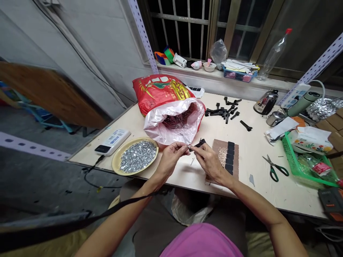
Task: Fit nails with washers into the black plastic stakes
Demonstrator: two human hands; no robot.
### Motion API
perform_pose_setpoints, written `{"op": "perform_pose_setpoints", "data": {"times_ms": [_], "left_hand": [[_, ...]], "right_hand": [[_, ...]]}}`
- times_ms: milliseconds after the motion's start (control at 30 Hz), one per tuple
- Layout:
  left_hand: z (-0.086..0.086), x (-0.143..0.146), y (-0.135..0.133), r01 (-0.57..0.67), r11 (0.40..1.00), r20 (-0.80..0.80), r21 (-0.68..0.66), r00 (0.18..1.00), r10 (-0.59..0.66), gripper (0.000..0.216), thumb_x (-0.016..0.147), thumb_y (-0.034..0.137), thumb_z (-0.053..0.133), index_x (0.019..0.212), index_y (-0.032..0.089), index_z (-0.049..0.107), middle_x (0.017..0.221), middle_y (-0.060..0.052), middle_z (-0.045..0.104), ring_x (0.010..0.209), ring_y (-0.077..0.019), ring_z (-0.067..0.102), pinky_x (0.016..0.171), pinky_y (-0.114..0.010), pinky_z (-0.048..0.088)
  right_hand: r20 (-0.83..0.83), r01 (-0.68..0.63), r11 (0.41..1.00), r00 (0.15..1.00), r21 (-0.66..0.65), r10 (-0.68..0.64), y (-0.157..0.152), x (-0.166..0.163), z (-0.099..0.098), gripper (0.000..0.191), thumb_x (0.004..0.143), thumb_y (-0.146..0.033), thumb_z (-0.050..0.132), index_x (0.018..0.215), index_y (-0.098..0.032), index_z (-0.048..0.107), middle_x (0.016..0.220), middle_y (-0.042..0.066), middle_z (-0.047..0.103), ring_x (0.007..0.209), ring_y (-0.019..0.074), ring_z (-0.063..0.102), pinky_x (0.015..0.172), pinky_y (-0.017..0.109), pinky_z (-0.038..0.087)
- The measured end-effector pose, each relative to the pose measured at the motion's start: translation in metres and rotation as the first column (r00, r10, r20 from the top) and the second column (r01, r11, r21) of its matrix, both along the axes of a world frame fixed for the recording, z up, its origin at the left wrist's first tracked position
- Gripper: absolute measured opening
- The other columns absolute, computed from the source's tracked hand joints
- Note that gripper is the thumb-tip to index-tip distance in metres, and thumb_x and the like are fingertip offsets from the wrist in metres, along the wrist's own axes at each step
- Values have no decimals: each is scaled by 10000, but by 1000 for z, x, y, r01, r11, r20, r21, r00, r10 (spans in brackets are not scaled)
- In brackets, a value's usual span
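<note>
My left hand [171,159] and my right hand [207,160] meet above the table's front part, fingers pinched together. A black plastic piece [200,143] shows at my right hand's fingers, and that hand is closed on it. Something small and shiny is between the fingertips of both hands, too small to name. Below them a thin metal pin [193,160] points down. Just behind lies a red plastic bag [163,92], its white mouth towards me, with many thin dark-red pieces [178,119] inside. Left of my left hand is a yellow plate [115,165] of small metal nuts [139,156].
Several black plastic parts [222,112] lie at the back. A brown board with black pads [229,157] is by my right hand. Further right are scissors [274,167], a green basket [291,157] and a kettle [266,102]. A white power bank [114,141] is at left.
</note>
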State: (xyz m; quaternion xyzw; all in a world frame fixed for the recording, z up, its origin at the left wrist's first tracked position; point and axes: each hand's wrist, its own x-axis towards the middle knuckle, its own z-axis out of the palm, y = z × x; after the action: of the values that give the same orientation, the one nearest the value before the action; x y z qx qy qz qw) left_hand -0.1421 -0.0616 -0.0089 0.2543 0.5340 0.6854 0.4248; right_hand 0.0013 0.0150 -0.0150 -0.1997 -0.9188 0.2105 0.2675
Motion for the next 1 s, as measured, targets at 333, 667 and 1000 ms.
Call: {"op": "perform_pose_setpoints", "data": {"times_ms": [333,667,1000], "left_hand": [[-8,2,7,64,996,-29,-69,997,-67,388,489,427,836,649,136,636,609,22,610,562,-97,563,619,-251,479],[-9,7,9,134,979,-41,-156,989,-142,410,453,423,847,672,131,660,601,14,632,527,-100,566,595,-263,494],[-8,15,7,128,983,-255,-131,954,-159,289,580,403,759,656,150,643,548,16,621,525,-120,573,563,-258,471]], "right_hand": [[22,75,997,997,-10,-74,-3,11,-3,264,913,-152,500,1109,-226,662,837,26,590,746,130,594,662,231,481],[99,244,959,961,143,-259,-7,18,-7,162,943,-245,503,917,-195,655,872,49,656,804,155,603,661,246,421],[78,241,895,954,376,-290,-10,22,-15,271,980,-245,432,826,-197,650,759,42,645,730,153,544,621,270,335]]}}
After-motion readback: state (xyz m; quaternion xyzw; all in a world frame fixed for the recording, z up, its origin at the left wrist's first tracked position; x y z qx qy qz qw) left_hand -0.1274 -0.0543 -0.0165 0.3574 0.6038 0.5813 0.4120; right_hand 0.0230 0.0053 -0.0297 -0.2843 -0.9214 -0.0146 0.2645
